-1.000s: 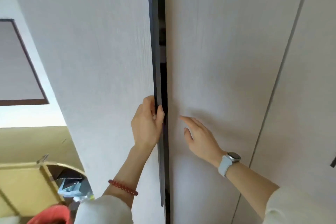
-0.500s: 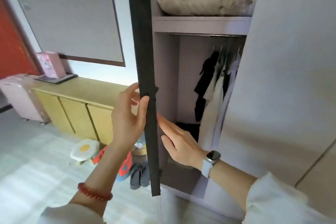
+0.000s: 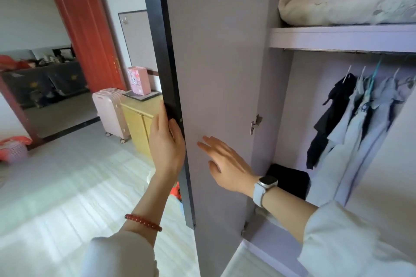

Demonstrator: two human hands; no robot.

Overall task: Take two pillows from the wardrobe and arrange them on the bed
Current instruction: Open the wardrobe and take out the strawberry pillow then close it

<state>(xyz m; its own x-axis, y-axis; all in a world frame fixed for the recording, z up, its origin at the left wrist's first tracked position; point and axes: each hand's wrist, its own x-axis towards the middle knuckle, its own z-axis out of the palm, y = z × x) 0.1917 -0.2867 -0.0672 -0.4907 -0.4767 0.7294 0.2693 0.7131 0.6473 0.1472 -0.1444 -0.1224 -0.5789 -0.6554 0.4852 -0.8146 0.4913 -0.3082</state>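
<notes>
The wardrobe stands open, its left door point(image 3: 216, 74) swung wide toward me. My left hand point(image 3: 166, 144) grips the door's dark outer edge, thumb on the front and fingers behind. With fingers straight, my right hand point(image 3: 225, 162) lies flat against the door's inner face. A cream pillow point(image 3: 342, 4) lies on the upper shelf point(image 3: 337, 38) at the top right, its right end cut off by the frame. The bed is out of view.
Hanging clothes point(image 3: 360, 119) fill the space below the shelf, with a dark folded pile point(image 3: 290, 182) under them. Left of the door are a yellow cabinet point(image 3: 139, 123), a pink suitcase point(image 3: 110, 112) and a red door frame point(image 3: 87, 29). Pale floor lies below.
The wardrobe door went from nearly closed to wide open, swinging left. My left hand stayed on its edge; my right hand moved from the neighbouring door onto the open door's inner face.
</notes>
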